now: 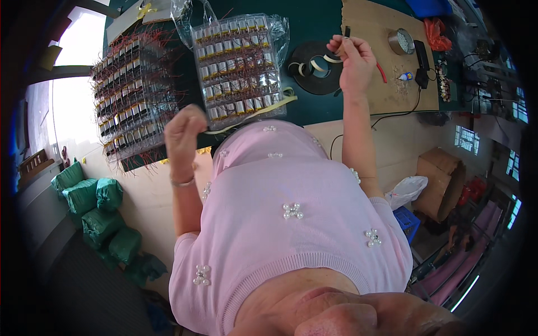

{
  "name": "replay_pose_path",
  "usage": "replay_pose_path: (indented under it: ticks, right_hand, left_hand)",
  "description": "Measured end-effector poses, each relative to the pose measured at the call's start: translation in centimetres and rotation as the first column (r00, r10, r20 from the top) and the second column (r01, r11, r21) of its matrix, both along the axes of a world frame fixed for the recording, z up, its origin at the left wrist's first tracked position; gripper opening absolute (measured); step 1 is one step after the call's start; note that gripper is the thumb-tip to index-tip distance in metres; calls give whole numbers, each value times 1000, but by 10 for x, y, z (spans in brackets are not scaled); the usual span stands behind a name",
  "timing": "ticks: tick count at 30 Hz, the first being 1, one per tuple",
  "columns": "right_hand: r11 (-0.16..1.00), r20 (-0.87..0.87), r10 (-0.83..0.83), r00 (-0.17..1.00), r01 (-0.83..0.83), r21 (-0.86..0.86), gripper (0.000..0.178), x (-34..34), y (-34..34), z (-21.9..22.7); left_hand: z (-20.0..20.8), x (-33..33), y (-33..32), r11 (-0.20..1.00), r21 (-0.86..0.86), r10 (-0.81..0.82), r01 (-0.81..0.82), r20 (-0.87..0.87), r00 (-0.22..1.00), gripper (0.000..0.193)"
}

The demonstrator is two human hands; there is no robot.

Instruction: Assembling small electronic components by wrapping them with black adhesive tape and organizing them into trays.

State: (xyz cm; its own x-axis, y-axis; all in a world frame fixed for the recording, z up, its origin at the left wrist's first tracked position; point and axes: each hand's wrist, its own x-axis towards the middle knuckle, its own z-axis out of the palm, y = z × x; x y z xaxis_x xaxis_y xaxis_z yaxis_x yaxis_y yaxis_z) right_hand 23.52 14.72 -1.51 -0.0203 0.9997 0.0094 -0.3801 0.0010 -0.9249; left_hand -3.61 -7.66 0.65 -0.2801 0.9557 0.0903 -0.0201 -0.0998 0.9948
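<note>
Nearest the camera, a pink sweater (291, 224) with pearl clusters fills the lower frame; both forearms rise from it toward a dark green surface (314, 22). Left hand (184, 134) hangs at the near edge, fingers curled together; whether it grips anything, cannot tell. Just beyond it sits a clear tray (240, 64) of small silver cells with red wires, a yellowish strip lying along its near side. Second tray (131, 92) lies to the left, wires spilling over its rim. Right hand (350, 56) is raised further out, fingertips pinched on a short strip (336, 57) of pale tape, above a black tape roll (316, 67). Cardboard mat (386, 50) beyond carries a round tin (401, 41). Risk, as judged: the strip could fold onto itself or stick to the fingers; loose wires could snag a sleeve.
</note>
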Motion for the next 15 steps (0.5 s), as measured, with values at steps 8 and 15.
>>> replay_pose_path:
  ticks: [8,15]
  right_hand:
    - [996,-13,85,996,-84,36,5,38,14,0]
    - [979,-36,205,978,-205,0,5,14,9,-7]
  left_hand:
    - [-68,-208,-382,601,-143,747,-786,449,490,21]
    - [-75,-204,-496,-712,-250,694,-656,-112,-711,26]
